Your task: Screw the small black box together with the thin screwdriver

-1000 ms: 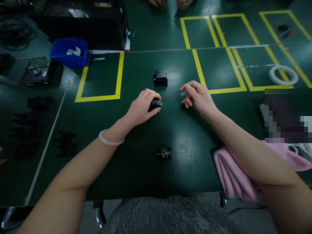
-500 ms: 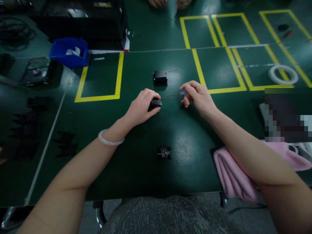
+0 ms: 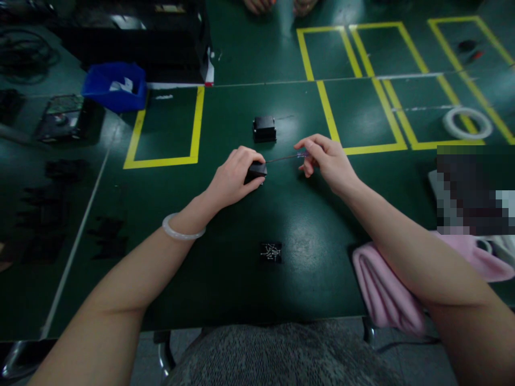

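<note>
A pale bangle and mottled dark grey clothing are worn

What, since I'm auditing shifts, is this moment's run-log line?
left grip: holding black block | right grip: holding screwdriver | shaft: reaching block | screws: untouched

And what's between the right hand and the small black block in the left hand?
In the head view, a thin, straight screwdriver shaft stretches from the right hand toward the small black block.
</note>
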`<state>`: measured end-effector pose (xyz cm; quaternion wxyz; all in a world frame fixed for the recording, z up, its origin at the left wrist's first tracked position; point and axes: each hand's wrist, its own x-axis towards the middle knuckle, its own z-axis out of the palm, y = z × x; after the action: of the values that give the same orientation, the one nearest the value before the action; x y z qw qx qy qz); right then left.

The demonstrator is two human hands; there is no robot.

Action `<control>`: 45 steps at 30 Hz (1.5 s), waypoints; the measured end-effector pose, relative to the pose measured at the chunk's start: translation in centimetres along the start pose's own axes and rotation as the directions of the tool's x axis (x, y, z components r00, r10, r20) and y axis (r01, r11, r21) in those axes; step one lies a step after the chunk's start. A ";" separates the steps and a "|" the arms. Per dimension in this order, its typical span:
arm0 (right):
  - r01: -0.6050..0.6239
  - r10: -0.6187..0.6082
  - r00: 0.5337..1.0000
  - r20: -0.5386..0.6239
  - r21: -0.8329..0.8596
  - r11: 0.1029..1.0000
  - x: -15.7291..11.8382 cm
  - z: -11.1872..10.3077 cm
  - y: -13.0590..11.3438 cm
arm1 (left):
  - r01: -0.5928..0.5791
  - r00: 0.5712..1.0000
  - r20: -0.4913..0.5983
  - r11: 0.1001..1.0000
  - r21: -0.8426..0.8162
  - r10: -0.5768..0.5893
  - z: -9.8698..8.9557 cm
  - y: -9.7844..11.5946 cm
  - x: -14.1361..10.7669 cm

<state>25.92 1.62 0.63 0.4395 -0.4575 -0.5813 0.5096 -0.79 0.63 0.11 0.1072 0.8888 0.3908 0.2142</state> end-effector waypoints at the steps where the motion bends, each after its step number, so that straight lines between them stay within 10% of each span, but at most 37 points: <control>1: -0.001 0.001 1.000 0.004 -0.012 1.000 0.0 0.0 0.0 | 0.000 1.000 -0.003 1.000 0.002 0.000 0.0 0.0 0.0; 45: 0.031 -0.031 0.999 -0.034 0.007 0.999 -0.2 0.4 -0.1 | 0.013 1.000 0.006 1.000 -0.002 -0.013 -0.2 0.1 0.0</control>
<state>25.59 1.34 0.65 0.4588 -0.4552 -0.5789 0.4972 -0.79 0.60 0.34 0.1107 0.8867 0.3962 0.2112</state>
